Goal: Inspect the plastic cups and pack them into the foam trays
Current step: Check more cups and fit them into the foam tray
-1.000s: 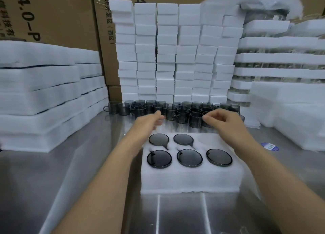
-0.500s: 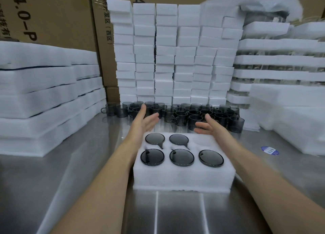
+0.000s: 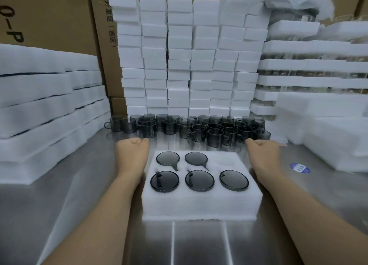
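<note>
The tall wall of foam blocks (image 3: 179, 55) in the upper middle of the frame stands just behind the work, and a careless reach could, I judge, nudge a column loose. The steel bench (image 3: 89, 185) looks slick, so the light foam tray (image 3: 199, 205) at lower centre might slide if pushed from one side only. The loose cups (image 3: 214, 137) crowd together across the middle of the frame; picking one out of the pack could tip its neighbours. Five packed cups (image 3: 199, 180) sit in the tray, while the pocket (image 3: 227, 161) at its upper right is empty. The left hand (image 3: 132, 155) and right hand (image 3: 262, 155) flank the tray's far corners, each grip curled into a fist with nothing visible in it. Half a second earlier both hands were open, fingers stretched toward the loose cups and closer together; now they are balled and spread wider, while the tray's count is unchanged.
</note>
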### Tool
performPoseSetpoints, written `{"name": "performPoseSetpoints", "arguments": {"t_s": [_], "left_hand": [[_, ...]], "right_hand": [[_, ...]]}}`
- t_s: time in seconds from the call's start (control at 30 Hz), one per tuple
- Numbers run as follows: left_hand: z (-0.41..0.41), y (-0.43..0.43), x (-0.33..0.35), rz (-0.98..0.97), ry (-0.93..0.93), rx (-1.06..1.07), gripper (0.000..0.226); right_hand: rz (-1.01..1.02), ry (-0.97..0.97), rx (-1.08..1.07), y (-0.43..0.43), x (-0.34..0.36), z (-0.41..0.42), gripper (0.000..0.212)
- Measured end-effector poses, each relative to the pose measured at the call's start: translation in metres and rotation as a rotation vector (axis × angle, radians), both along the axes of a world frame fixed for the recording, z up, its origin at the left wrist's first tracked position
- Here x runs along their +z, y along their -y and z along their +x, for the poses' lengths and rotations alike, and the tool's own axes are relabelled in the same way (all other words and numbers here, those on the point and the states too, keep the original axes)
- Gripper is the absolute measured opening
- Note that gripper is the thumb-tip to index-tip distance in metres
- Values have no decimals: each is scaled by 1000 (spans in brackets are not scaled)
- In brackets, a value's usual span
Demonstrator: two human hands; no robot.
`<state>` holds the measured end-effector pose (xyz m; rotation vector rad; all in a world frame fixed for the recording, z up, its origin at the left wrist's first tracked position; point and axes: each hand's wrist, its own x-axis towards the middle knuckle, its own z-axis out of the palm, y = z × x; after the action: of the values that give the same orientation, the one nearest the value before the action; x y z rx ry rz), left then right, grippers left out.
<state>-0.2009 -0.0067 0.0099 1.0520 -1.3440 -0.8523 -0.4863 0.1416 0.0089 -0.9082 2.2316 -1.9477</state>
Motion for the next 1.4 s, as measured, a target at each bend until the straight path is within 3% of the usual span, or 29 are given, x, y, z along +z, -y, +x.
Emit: {"name": "performPoseSetpoints", "arguments": {"t_s": [0.1,0.17,0.2,0.27,0.33,0.5,0.67,0.9,1.1,1.27,1.4], "left_hand": [[-4,0,2,-33,106,-1,51],[-6,5,1,-62,136,-5,53],[-7,7,0,-69,138,-5,55],[-9,10,-3,-81,112,6,57],[-11,10,-3,-85,93,25,55],[-13,5,2,-123,108,31,47],[-13,3,1,-109,70,-7,53],[-8,-9,9,-70,85,-39,50],[-7,-12,11,-63,126,-68,54],[-10,-6,6,-84,110,-82,54],[-10,-1,5,-74,114,-80,55]], "right_hand": [[52,-3,-194,11,4,-18,36],[84,22,-336,18,6,-30,12],[106,26,-355,21,5,-34,11],[175,-10,-329,27,3,-41,34],[222,-40,-300,28,2,-45,40],[238,-47,-284,24,2,-47,29],[228,-43,-331,18,7,-36,15],[201,-44,-249,-25,1,-13,15],[-1,-139,-206,-39,1,5,34],[-175,-310,90,-31,33,48,77],[-307,-601,226,-36,61,89,68]]}}
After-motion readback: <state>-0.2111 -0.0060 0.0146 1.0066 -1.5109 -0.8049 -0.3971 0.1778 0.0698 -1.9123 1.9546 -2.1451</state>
